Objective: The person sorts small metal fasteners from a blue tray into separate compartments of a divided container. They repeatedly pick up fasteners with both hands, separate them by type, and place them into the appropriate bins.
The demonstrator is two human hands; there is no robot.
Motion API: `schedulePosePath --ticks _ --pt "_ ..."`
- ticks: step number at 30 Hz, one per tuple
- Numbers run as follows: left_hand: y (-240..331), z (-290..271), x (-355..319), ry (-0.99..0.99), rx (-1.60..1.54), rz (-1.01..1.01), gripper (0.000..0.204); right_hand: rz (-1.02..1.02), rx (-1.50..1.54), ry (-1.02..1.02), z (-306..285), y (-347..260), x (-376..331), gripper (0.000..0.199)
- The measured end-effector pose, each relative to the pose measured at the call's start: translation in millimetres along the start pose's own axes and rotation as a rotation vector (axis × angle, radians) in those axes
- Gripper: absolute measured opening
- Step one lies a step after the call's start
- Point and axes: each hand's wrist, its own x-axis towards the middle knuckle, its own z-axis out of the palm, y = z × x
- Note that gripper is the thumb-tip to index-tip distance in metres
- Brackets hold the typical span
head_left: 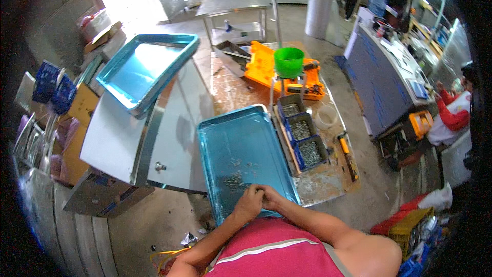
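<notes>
I have the left hand (248, 204) and right hand (271, 200) together over the near end of a shiny blue, shallow rectangular metal-looking tray (241, 143)

The fingers are curled and meet, but I cannot tell whether they pinch anything; a loose heap of small grey metal pieces (234, 181) lies in the tray, just ahead and left of them, while three dark-blue open plastic bins (306, 139) stand farther ahead and right. For parts this small, I'd work by fingertip and keep inside the tray's rim, so that drops stay contained
</notes>
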Motion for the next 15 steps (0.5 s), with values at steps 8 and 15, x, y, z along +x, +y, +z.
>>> schedulePosePath --ticks 8,15 --pt "27 -47 11 0.15 -0.131 -0.006 0.027 -0.087 0.028 0.208 44 -28 -18 0.024" --pt "-1 -76 -5 0.192 -0.197 -0.292 0.025 -0.274 -0.447 0.147 95 -113 -96 0.025"
